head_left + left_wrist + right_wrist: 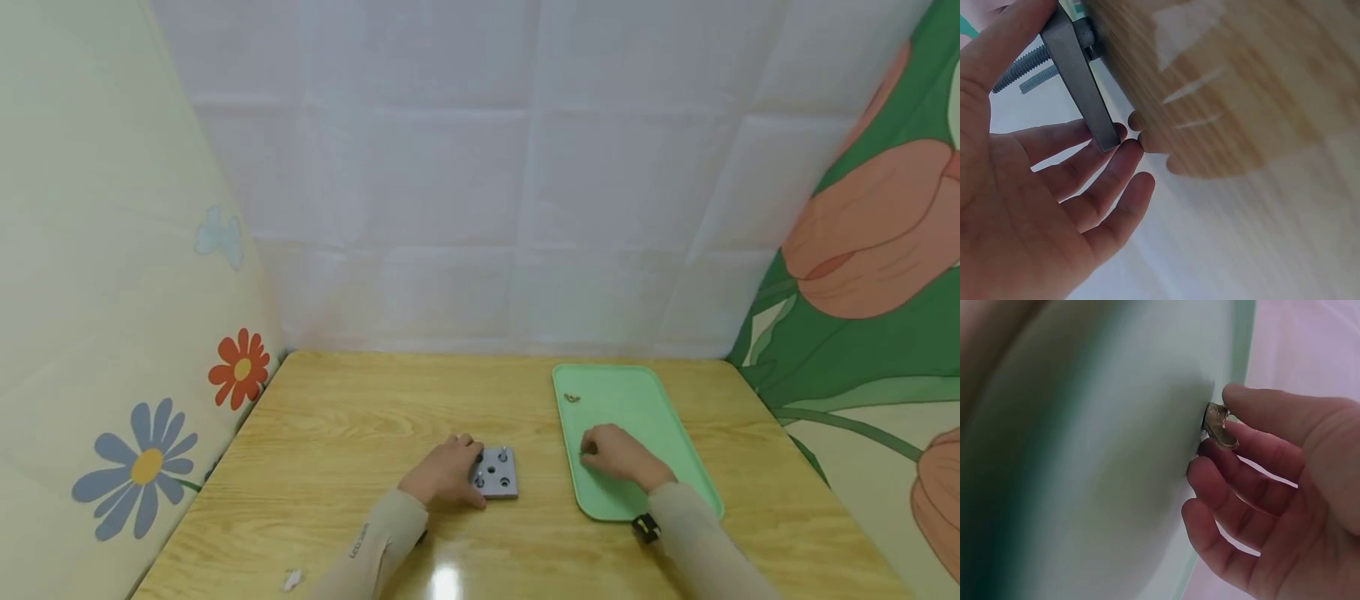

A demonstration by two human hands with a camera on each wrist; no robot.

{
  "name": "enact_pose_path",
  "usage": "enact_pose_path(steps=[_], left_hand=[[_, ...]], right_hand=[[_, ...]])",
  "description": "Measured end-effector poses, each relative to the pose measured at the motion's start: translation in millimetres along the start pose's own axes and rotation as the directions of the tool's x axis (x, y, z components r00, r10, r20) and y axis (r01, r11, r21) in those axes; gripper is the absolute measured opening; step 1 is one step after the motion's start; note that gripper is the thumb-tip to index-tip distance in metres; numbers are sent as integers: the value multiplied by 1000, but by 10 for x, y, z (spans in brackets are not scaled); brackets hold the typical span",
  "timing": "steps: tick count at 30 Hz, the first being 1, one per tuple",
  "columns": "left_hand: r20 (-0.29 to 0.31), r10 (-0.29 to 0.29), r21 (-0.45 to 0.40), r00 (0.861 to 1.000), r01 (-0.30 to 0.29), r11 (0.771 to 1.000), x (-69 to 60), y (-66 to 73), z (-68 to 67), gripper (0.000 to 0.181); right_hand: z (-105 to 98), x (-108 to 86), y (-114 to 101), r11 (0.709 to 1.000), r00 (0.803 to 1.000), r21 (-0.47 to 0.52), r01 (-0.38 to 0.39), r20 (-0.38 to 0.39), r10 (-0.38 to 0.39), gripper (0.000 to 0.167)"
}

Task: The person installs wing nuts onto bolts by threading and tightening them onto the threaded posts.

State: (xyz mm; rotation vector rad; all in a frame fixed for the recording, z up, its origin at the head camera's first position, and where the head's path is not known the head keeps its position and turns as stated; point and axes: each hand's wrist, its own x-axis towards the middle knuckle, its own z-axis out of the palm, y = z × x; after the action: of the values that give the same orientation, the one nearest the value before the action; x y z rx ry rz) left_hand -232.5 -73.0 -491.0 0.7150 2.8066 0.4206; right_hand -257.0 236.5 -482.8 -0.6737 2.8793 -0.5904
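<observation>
While the left hand [444,471] grips a grey square block [497,475], lower centre of the head view, the right hand [619,454] is well apart on its right. Left wrist, upper left: 2 threaded bolts [1021,70] project from the block. Right wrist, centre: this hand pinches a dull brass nut [1215,421], slanting down-right.

A square grey metal plate [492,472] with round holes lies level at the table [375,400], near but apart from the tray's left edge, two threaded bolts [1024,66] rising from opposite corners. A small brass-coloured piece, shaped like a wing nut [1217,427], sits between the right thumb and fingers [1217,487], close above the green tray [622,396], just inside its left edge.
</observation>
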Motion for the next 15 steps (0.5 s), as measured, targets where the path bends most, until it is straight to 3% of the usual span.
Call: enact_pose_path(steps=[10,15], left_hand=[[10,-5,-7,1000,5,1000,-12,24,5,87],[16,1,9,1000,-1,1000,2,7,0,89]], right_hand=[[19,-5,-17,998,997,-4,-70,-19,70,7],[15,-7,-11,998,998,-26,-50,-26,49,7]])
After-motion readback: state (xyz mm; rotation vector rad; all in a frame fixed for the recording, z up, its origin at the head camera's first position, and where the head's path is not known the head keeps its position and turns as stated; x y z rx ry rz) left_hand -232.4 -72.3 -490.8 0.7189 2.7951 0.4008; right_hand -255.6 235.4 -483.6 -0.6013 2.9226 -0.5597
